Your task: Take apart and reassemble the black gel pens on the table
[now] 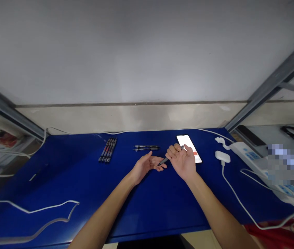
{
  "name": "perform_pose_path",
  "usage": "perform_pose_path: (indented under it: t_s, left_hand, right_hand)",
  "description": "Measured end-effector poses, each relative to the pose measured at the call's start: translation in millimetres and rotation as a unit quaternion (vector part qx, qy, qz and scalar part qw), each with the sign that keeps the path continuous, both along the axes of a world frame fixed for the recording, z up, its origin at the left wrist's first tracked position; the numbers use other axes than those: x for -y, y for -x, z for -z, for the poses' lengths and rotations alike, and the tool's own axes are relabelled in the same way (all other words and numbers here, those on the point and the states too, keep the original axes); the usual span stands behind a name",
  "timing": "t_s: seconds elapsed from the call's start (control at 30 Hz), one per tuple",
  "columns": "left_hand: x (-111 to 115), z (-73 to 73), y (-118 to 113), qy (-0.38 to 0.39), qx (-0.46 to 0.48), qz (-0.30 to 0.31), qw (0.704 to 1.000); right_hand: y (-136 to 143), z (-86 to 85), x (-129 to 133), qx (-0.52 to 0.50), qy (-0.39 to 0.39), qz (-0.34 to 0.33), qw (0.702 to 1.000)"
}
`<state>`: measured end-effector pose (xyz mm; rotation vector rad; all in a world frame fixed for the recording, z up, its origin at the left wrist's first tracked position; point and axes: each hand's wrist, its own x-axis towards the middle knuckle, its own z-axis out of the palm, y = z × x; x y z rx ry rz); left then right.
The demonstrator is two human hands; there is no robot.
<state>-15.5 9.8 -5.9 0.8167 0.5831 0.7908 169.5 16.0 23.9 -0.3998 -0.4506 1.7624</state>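
My right hand [181,159] is closed around a dark pen [163,161], whose tip points down and left. Under that tip lies my left hand [147,166], palm turned up and fingers stretched out, holding nothing. Whether the tip touches the left fingers I cannot tell. Just behind the left hand, a couple of dark, slim pens or pen parts [147,147] lie sideways on the blue tabletop [84,186]. Farther left, several dark capped pens [107,149] rest side by side in a slanted row. A phone [185,140] with a lit screen is partly hidden behind my right hand.
To the right are a white charger [222,156] with its cable and a long white power strip [256,162]. White cables [32,211] run over the left side. A wall [147,117] bounds the back, with metal posts [240,117] at the sides.
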Motion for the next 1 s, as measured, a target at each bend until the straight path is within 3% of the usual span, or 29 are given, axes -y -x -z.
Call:
perform_pose_path:
  t_s: [0.6, 0.8, 0.9, 1.0]
  left_hand:
    - [2.1, -4.6, 0.1, -0.016, -0.009, -0.002, 1.000]
    - [5.4, -6.3, -2.4, -0.065, -0.039, -0.012, 0.997]
    - [5.9, -3.6, -6.0, -0.073, -0.078, -0.056, 0.993]
    - [0.8, -1.4, -3.9, -0.042, -0.088, -0.144, 0.985]
  right_hand:
    - [-0.6, 0.1, 0.3, 0.027, -0.005, 0.005, 1.000]
    - [0.9, 2.1, -1.5, 0.078, -0.025, 0.033, 0.996]
    - [4.2, 6.6, -4.4, 0.149, -0.043, 0.056, 0.986]
    - [6.3, 13.1, -4.9, 0.284, -0.081, 0.115, 0.949]
